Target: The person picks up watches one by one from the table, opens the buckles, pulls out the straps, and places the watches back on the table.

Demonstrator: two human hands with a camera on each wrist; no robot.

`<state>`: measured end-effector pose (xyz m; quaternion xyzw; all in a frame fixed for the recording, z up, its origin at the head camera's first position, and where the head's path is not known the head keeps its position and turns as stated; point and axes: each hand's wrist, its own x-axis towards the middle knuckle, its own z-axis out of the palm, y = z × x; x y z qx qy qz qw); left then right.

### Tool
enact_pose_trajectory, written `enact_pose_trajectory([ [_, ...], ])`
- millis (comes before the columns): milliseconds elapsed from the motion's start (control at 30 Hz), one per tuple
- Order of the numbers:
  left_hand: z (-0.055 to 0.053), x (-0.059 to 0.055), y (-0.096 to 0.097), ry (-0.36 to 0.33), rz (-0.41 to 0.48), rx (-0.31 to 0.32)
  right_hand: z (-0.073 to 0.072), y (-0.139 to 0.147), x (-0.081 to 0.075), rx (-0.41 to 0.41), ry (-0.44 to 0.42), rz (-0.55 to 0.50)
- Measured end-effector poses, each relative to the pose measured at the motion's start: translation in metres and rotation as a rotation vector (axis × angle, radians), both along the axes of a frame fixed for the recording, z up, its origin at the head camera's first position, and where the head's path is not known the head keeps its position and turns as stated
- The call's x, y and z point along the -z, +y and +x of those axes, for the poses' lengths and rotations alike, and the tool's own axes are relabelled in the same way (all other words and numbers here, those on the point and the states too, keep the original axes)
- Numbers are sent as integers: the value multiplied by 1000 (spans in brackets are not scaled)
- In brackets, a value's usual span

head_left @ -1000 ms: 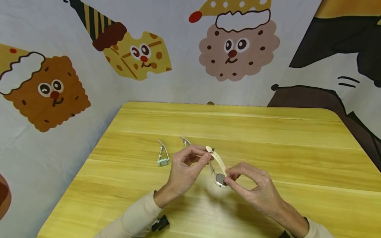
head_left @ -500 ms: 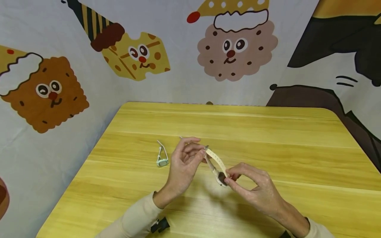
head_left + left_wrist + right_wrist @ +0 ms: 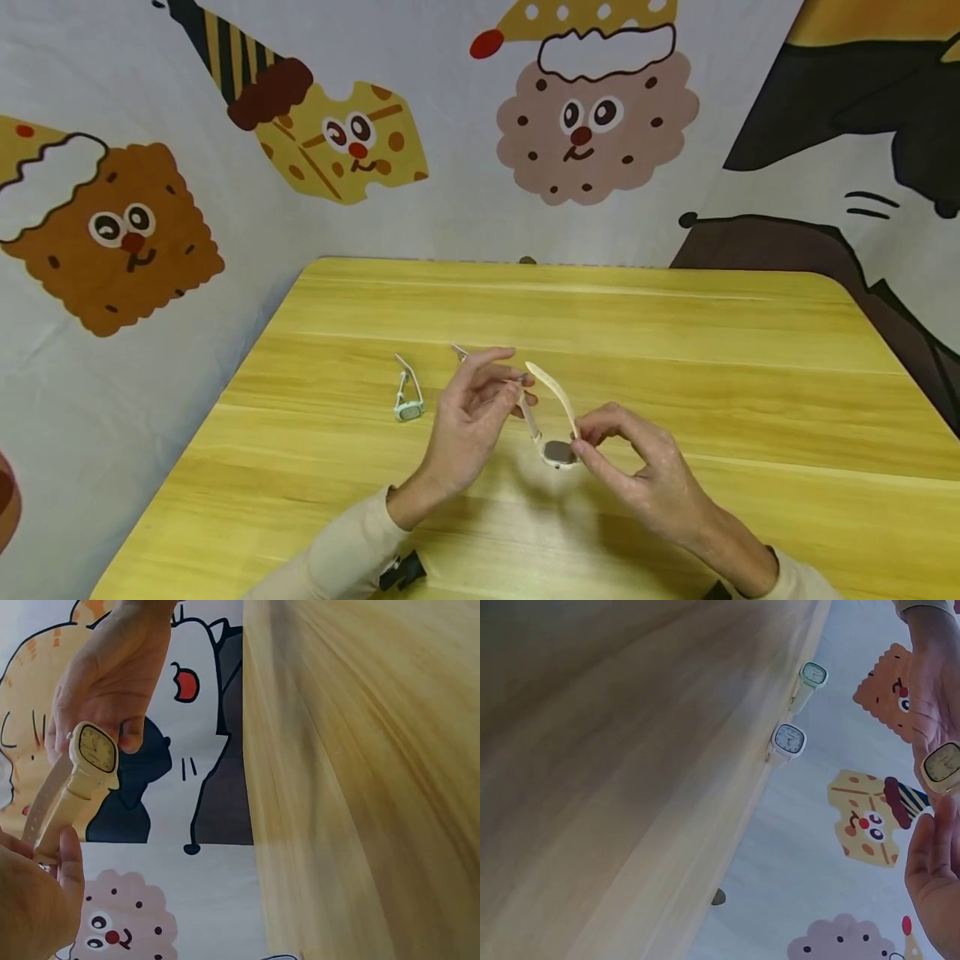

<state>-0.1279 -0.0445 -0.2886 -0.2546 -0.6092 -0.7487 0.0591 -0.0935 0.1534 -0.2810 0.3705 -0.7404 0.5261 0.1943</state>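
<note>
A cream wristwatch (image 3: pixel 558 452) is held up between both hands over the table. My left hand (image 3: pixel 467 425) pinches its buckle-end strap between thumb and fingers. My right hand (image 3: pixel 651 467) pinches the watch near the case, where the other strap (image 3: pixel 555 390) begins; that strap arches up with its tip free, apart from the buckle. In the left wrist view the dial (image 3: pixel 97 748) faces the camera, with the left hand (image 3: pixel 37 900) below and the right hand (image 3: pixel 112 682) above. At the right wrist view's edge the watch case (image 3: pixel 942 766) is partly cut off.
A mint-green watch (image 3: pixel 409 410) stands on the wooden table (image 3: pixel 675 333), left of my hands. A white watch (image 3: pixel 787 740) is beside it, mostly hidden behind my left hand in the head view. A cartoon-printed cloth (image 3: pixel 465 208) hangs behind the table.
The holed strap has come out of the buckle, and its tip now stands apart from my left fingers. My left hand has shifted slightly; the right still pinches the watch.
</note>
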Motion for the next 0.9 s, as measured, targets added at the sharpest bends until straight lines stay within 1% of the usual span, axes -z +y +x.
enact_pose_trajectory([
  [100, 4, -9, 1, 25, -51, 3, -1, -1, 1, -16, 14, 8],
  [200, 7, -16, 2, 21, -68, 0, -1, -1, 1, -23, 26, 16],
  [300, 6, -18, 3, 4, -67, 2, -1, -2, 2, -9, 32, 20],
  [433, 5, -19, 3, -19, -46, 23, -1, -3, 0, 21, 40, 39],
  [600, 2, -20, 5, -42, -43, 41, -2, -3, 1, 41, 24, 74],
  [667, 2, -21, 7, -51, -42, 46, -2, -2, 5, 51, 17, 86],
  [767, 2, -21, 9, -63, -49, 52, -5, 1, 15, 75, 11, 109],
  [833, 2, -21, 11, -80, -69, 59, -8, 3, 22, 89, 6, 123],
  [900, 2, -22, 12, -111, -92, 83, -10, 5, 27, 95, 2, 133],
])
